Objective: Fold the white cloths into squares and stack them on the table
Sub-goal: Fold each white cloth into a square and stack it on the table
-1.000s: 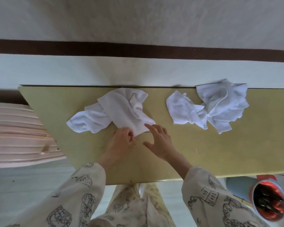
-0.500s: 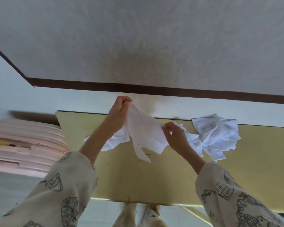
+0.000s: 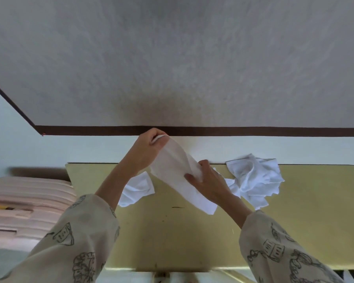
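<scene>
A white cloth (image 3: 172,168) hangs in the air above the yellow-green table (image 3: 192,231), stretched slantwise between both hands. My left hand (image 3: 149,146) pinches its upper end, raised high toward the wall. My right hand (image 3: 208,182) grips the cloth lower down, fingers curled round its edge, and the loose tail hangs below it. A second white cloth (image 3: 137,189) lies flat on the table behind my left forearm. A crumpled heap of white cloths (image 3: 255,178) lies at the table's far right edge.
The table's far edge meets a pale wall with a dark brown strip (image 3: 253,131) above it. A pink ribbed case (image 3: 25,209) stands to the left of the table. Bare tabletop lies in front of the cloths.
Both hands took hold of a cloth on the table and lifted it. The left hand has risen higher, the cloth now stretched out slantwise. The camera has tilted up toward the wall.
</scene>
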{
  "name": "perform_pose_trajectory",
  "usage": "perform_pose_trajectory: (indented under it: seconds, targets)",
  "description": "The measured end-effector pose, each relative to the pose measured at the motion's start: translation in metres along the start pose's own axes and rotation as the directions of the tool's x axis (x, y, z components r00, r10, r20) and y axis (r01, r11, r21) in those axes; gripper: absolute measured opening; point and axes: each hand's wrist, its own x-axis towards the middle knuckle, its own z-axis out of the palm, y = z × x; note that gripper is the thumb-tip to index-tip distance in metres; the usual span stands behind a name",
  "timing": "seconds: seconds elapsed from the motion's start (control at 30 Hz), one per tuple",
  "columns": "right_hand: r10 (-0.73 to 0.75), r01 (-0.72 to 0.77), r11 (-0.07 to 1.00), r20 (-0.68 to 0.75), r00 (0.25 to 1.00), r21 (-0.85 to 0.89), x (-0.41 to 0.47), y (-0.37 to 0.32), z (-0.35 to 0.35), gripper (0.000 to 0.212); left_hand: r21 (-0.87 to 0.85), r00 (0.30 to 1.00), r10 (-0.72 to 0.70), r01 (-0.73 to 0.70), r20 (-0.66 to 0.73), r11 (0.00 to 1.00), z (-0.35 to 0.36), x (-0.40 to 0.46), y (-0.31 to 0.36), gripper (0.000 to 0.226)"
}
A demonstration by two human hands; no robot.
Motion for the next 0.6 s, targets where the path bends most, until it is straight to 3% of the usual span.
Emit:
perform_pose_trajectory:
  seconds: [0.13, 0.4, 0.6]
  targets:
    - [-0.09, 0.088, 0.99, 0.017, 0.996, 0.114, 0.001, 0.011, 0.004, 0.022, -0.009, 1.0, 0.012, -0.012, -0.001, 1.0, -0.005, -0.004, -0.002, 0.013]
    - [-0.115, 0.117, 0.991, -0.031, 0.993, 0.07, 0.011, 0.041, 0.004, 0.037, 0.079, 0.999, -0.049, 0.05, -0.018, 0.996, -0.003, -0.002, -0.039, 0.021]
    - [-0.039, 0.036, 0.998, -0.059, 0.997, -0.056, 0.02, 0.049, 0.002, 0.026, 0.05, 0.985, -0.143, 0.148, -0.097, 0.988, 0.001, 0.001, -0.067, 0.006]
